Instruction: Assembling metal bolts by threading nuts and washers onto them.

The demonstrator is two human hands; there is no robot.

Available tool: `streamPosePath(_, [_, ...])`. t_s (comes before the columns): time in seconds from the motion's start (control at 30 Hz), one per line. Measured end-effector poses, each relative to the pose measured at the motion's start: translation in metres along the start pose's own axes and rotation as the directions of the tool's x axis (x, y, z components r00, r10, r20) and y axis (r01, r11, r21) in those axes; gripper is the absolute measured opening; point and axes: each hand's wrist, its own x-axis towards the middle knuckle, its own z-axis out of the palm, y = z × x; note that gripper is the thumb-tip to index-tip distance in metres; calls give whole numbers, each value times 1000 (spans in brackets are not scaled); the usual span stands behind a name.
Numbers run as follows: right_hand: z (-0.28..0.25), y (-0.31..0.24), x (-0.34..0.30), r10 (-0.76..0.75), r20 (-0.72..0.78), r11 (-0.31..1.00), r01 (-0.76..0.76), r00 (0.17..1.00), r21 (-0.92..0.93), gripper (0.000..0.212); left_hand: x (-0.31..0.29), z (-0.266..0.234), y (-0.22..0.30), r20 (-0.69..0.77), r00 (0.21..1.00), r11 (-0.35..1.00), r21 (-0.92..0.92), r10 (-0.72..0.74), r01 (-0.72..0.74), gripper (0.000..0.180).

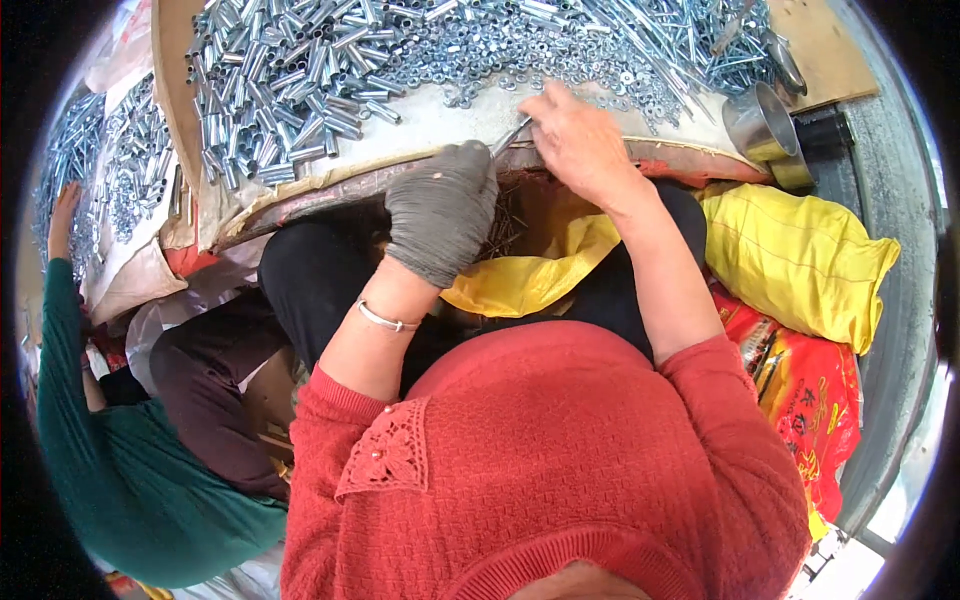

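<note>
My left hand (442, 212), in a grey glove, is closed around a slim shiny metal bolt (511, 137) that juts out toward the upper right. The bare fingers of my right hand (575, 140) are pinched at the bolt's outer end; any small part between them is hidden. Both hands are above the near edge of the work table (430, 112). Beyond them lie a heap of metal sleeves (300, 75), a spread of small nuts and washers (520, 55), and a pile of long thin bolts (715, 45).
A round metal tin (765, 125) stands at the table's right edge. A yellow sack (800, 250) and red bags (815, 400) lie to my right. Yellow sheeting (540, 275) hangs between my knees. At left, a green-sleeved co-worker (130, 480) reaches toward another parts heap (135, 160).
</note>
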Motion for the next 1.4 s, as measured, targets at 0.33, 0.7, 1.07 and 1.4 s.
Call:
streamPosePath(0.33, [-28,-47,-3,-313,-54,948,315,948,46,15,7,-26,-21,-18,943,255,-964,-334,72,22])
streamPosePath(0.7, [-27,-61,5,-277,-540,898,413,795,148,36,8,-17,-8,248,887,-167,-966,-390,197,28])
streamPosePath(1.07, [-5,-39,-1,31,-411,802,223,911,555,31,4,-15,6,507,860,-237,-830,55,505,26])
streamPosePath(1.4, [-6,75,-9,339,-99,940,-340,936,2,20,2,-2,7,362,932,-400,-859,-29,321,19])
